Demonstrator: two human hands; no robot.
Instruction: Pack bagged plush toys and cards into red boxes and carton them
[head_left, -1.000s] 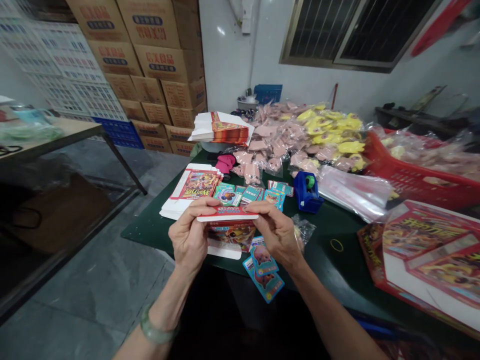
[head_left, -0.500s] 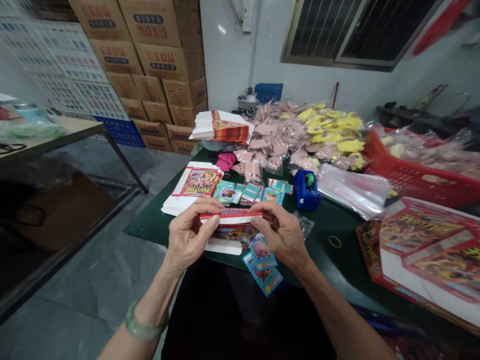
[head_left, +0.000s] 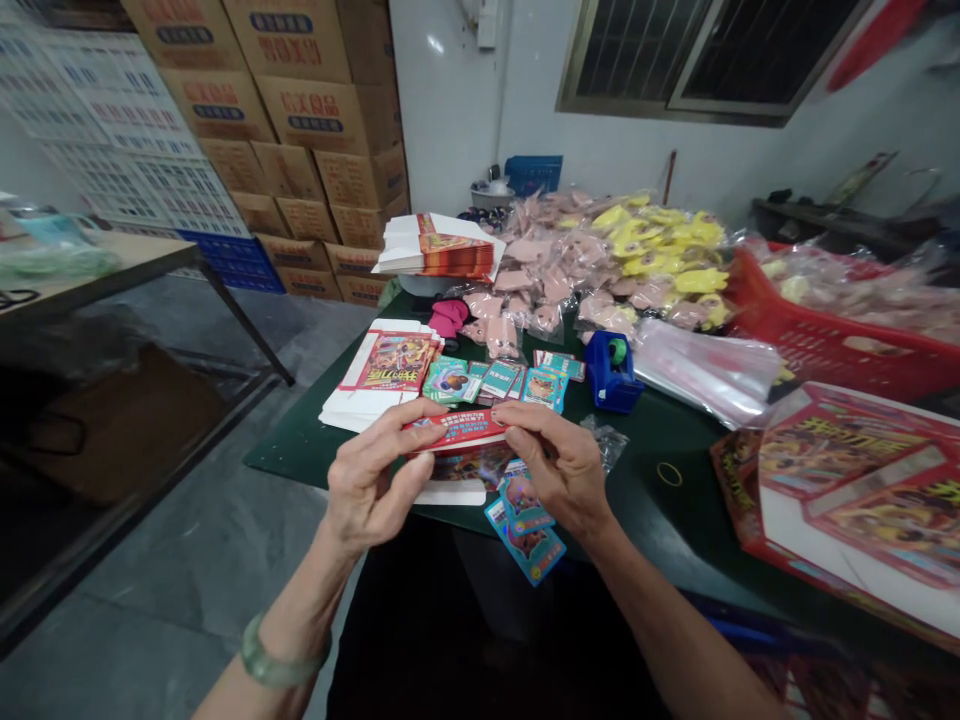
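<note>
Over the table's near edge, a small red printed cardboard box (head_left: 469, 428) is held level between my two hands. My left hand (head_left: 379, 480) grips its left end, fingers along the top edge and thumb in front. At the other end, my right hand (head_left: 564, 465) pinches the box between thumb and fingers. The darker face below the red panel is partly hidden by my hands. Two blue picture cards (head_left: 529, 535) lie under my right hand, overhanging the table edge. Just beyond the box are several trading cards (head_left: 499, 382) and a stack of flat printed cartons (head_left: 390, 365).
A blue tape dispenser (head_left: 611, 372) stands beside clear plastic bags (head_left: 709, 365). Bagged pink and yellow figures (head_left: 562, 260) pile up behind, with a red basket (head_left: 840, 340) to their right. A large printed display box (head_left: 855, 500) and a rubber band (head_left: 670, 475) lie at right.
The box has tipped so its red lettered panel shows more. My left thumb has come off its front and sits lower; my right hand stays at its end.
</note>
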